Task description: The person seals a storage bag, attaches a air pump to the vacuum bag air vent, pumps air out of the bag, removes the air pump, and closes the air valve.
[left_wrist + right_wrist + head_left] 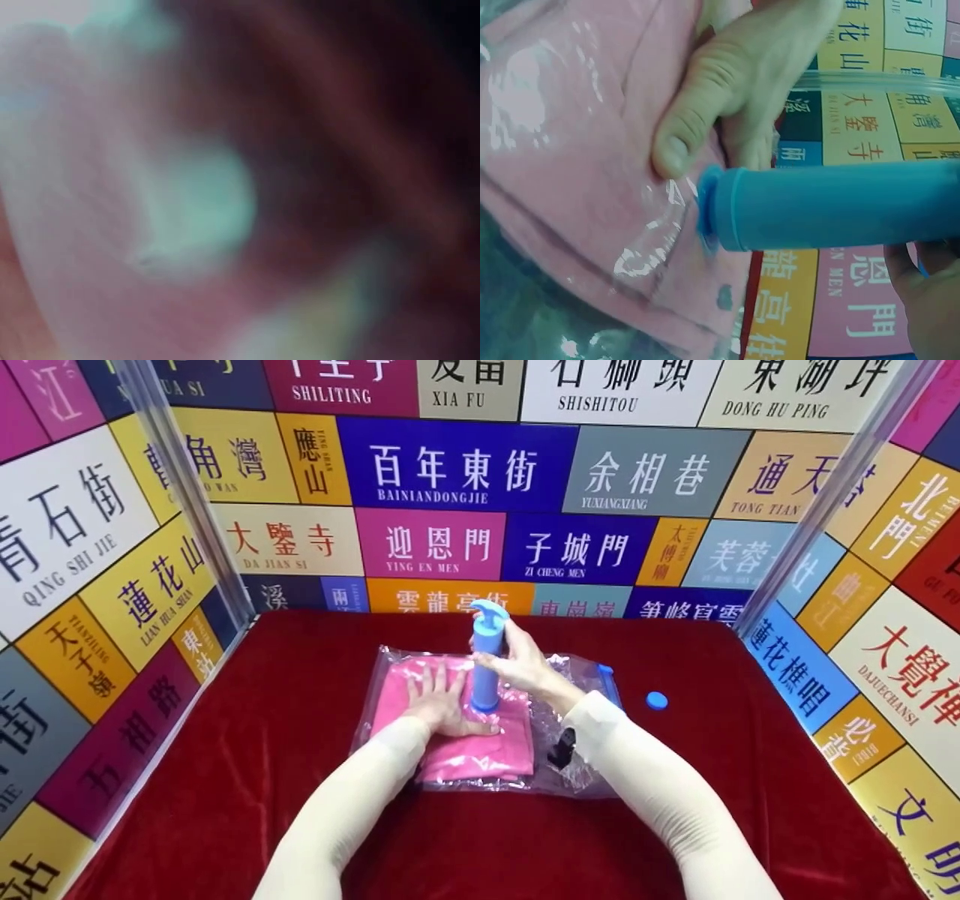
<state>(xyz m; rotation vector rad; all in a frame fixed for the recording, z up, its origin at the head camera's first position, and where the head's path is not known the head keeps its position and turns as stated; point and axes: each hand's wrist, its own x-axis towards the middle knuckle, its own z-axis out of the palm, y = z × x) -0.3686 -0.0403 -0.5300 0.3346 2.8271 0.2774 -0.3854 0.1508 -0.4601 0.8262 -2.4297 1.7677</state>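
A clear plastic vacuum bag (581, 780) lies flat on the table with folded pink cloth (480, 754) inside. My left hand (439, 701) rests on the bag over the cloth, palm down and fingers spread. Beside its thumb, a blue hand pump (487, 667) stands upright, its lower end at the bag's valve. My right hand (521, 660) holds the pump near its top, just below the curved handle. In the right wrist view, the pump barrel (840, 206) meets the blue valve (707, 206) close to the left thumb. The left wrist view is badly blurred.
A round blue cap (657, 701) lies on the red tablecloth (697, 780) right of the bag. The bag's right edge carries a blue slider (604, 669). A small black item (561, 748) shows beside the right sleeve. Panels with printed place names (457, 465) enclose the table.
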